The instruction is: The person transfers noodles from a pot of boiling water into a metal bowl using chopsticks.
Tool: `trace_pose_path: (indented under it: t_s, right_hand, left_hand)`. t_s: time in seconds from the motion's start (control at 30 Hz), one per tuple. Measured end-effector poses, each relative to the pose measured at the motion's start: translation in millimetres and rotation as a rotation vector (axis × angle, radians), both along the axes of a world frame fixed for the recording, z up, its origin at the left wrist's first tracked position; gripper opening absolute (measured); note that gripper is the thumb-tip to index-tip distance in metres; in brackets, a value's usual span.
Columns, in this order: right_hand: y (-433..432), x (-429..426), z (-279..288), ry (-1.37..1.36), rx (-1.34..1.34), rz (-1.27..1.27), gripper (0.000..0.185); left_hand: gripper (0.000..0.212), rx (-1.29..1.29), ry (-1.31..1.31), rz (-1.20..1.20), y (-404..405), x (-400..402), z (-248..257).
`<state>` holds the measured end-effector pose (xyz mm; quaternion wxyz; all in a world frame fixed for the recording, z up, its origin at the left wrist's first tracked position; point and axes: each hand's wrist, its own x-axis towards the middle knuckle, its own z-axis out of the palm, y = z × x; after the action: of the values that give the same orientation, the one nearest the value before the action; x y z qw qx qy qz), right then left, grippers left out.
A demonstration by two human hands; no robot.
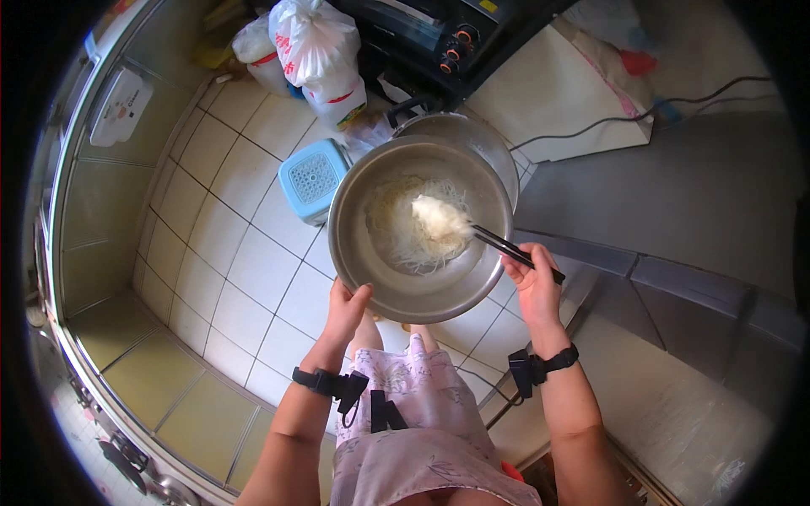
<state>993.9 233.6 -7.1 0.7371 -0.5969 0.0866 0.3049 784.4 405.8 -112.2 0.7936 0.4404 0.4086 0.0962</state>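
A large stainless steel bowl point(361, 278) is before me, with my left hand point(348, 307) gripping its near-left rim. Black chopsticks point(506, 245) are held in my right hand point(535, 278) at the bowl's right side. Their tips reach a pale, soft lump of food point(440, 216), slightly blurred. Pale thin shreds point(417, 259) lie around and under the lump on the bowl's bottom; what they are I cannot tell.
Another metal bowl or pan point(506, 161) stands behind, partly hidden. A light-blue plastic stool point(313, 180) is at left on the tiled floor point(234, 253). White plastic bags point(316, 44) and a black appliance with orange-ringed knobs point(455, 47) stand beyond. A cable point(588, 126) crosses at right.
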Motion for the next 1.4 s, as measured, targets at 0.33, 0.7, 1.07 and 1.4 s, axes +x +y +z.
trace_pose_path:
  t_s: [0.33,0.7,1.07,1.4]
  right_hand:
    - [8,-2,21,-0.765,-0.306,0.613,0.014]
    - [-47,35,29,-0.685,-0.153,0.254,0.025]
    - [-39,90,-134,-0.915,-0.42,0.972,0.007]
    - [17,150,-190,-1.179,-0.368,0.754,0.026]
  left_hand:
    - [0.022,-0.007,0.108,0.01,-7,-5,1]
    - [0.026,0.009,0.213,0.112,-8,-40,-4]
    - [0.037,0.015,0.32,0.305,-13,-36,32]
    - [0.036,0.098,0.449,0.53,-23,-20,54]
